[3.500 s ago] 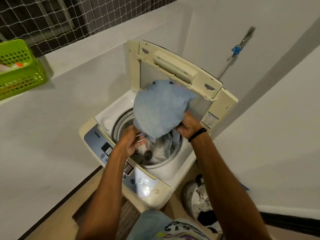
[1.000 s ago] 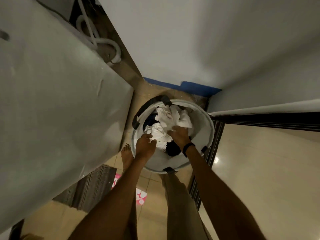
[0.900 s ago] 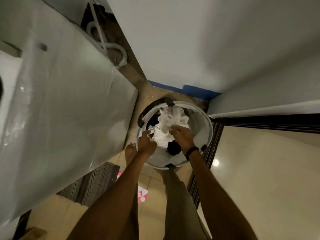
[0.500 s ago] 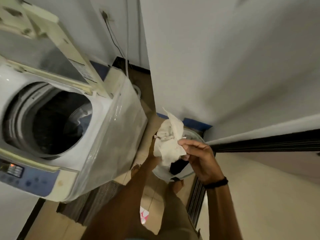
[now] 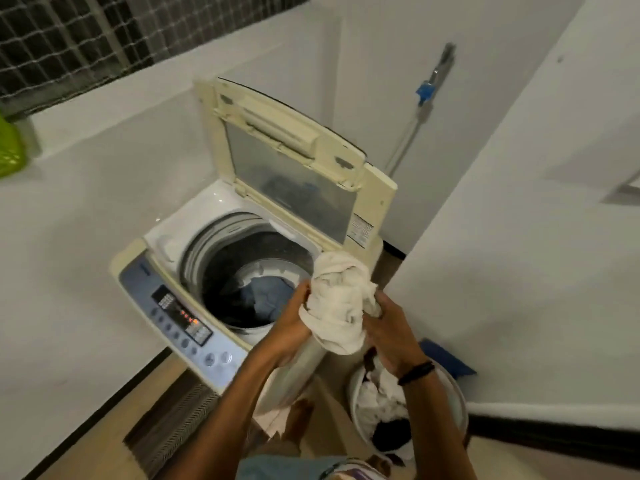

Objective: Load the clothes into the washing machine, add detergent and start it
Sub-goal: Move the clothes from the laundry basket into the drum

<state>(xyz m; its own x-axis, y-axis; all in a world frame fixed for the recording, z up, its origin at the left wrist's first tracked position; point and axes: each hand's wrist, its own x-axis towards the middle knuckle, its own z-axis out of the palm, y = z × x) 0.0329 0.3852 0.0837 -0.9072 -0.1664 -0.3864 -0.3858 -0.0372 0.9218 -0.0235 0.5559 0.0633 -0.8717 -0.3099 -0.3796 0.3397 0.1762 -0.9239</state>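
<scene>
Both hands are gripping the bunched white garment [image 5: 341, 299] at centre-right of frame. Left hand [image 5: 292, 329] is curling its fingers into the left side, right hand [image 5: 389, 329] is clutching the right side. The bundle is hanging roughly upright beside the lower-right rim of the washing machine [image 5: 204, 209]. The drum [image 5: 239, 271] mouth is lying up-left of it, left hand nearer. Blue clothes [image 5: 266, 296] are sitting inside. Half a second back the garment was just lifting over the basket [image 5: 459, 407].
</scene>
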